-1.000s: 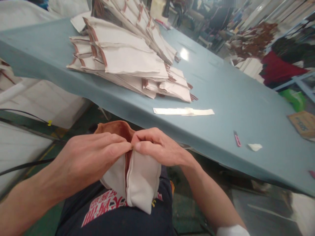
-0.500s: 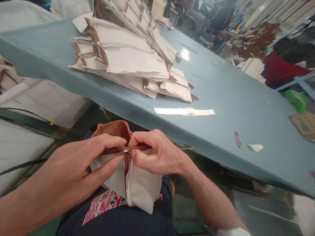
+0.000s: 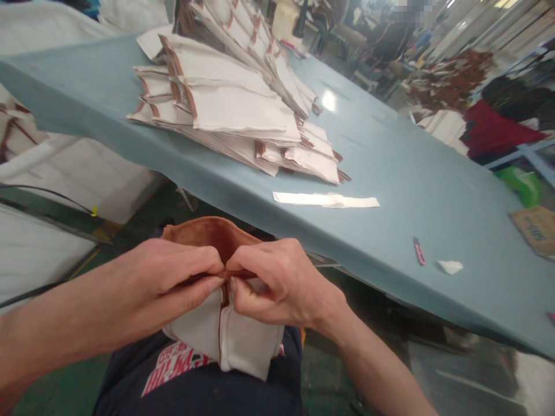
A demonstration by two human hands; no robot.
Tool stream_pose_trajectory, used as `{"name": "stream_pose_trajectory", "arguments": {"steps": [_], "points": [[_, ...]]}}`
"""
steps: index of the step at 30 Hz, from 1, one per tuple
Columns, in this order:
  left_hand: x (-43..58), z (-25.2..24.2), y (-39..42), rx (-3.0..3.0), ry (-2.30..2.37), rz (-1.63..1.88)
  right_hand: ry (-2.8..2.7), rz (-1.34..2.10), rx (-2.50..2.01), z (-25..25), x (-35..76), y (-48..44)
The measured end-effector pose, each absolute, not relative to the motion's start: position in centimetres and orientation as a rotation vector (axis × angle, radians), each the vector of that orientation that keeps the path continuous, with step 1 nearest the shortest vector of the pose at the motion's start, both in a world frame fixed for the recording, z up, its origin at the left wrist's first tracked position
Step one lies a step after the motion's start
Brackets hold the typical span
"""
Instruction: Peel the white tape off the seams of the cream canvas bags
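Cream cloth pouch [image 3: 243, 341] | left hand [image 3: 165, 283] grip pinched tight on its brown rim | right hand [image 3: 277, 283] grip likewise

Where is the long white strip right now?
In the head view the white strip lies flat on the blue table, just in front of the stack of cream pouches.

two bare hands show, one left hand [image 3: 165, 283] and one right hand [image 3: 277, 283], with one cream pouch [image 3: 243, 341] between them. one blue table [image 3: 411, 173] bears one heap of like pouches [image 3: 234, 110], too many and too overlapped to count, plus one white paper strip [image 3: 325, 200], one small pink tool [image 3: 418, 252] and one white scrap [image 3: 450, 266]. one cardboard piece [image 3: 535, 230] lies at the far right.
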State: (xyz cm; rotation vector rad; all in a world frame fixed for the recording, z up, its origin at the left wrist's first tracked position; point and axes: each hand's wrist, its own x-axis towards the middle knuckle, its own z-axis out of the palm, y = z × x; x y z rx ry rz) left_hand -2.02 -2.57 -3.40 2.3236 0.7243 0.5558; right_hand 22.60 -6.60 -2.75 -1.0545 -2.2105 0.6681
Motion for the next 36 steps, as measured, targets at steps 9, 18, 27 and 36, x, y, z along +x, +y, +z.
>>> {"name": "stream_pose_trajectory", "arguments": {"steps": [9,18,27,36], "points": [[-0.6,-4.6,-1.4,2.569,0.606,0.823,-2.048,0.644,-1.087,-4.3,23.2,-6.5],[-1.6,-3.7,-1.5,2.429,0.62,0.55,-2.102,0.623,-0.986,-3.8,23.9,-6.8],[-0.1,-2.2,-1.7,2.358,0.592,0.443,-2.269,0.521,-0.955,-2.4,24.7,-7.4],[0.5,-3.1,-4.6,2.488,0.445,0.691,-2.212,0.746,-1.044,-1.0,27.6,-7.9]]}}
